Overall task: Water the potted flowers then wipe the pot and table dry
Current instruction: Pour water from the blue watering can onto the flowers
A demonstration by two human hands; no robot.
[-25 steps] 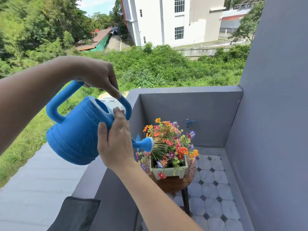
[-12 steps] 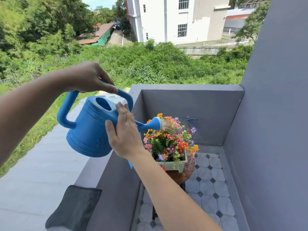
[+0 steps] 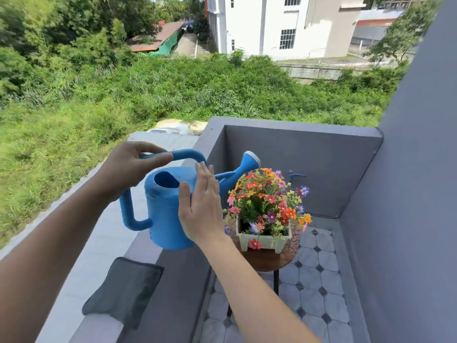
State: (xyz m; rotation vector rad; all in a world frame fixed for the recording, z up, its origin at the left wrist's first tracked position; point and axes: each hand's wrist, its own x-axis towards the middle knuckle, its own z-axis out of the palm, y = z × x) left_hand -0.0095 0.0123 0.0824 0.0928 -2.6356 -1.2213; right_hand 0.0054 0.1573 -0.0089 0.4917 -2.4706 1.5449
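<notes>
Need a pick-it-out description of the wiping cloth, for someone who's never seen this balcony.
Find the grey balcony wall along the left of the tiled floor. On its flat top, nearer the camera than the blue watering can, lies the cloth. It is the only soft, dark grey, flat-lying thing there; the can is bright blue and upright.

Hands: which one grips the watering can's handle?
The left hand grips the top handle of the watering can; the right hand only rests flat, fingers straight, on its side.
</notes>
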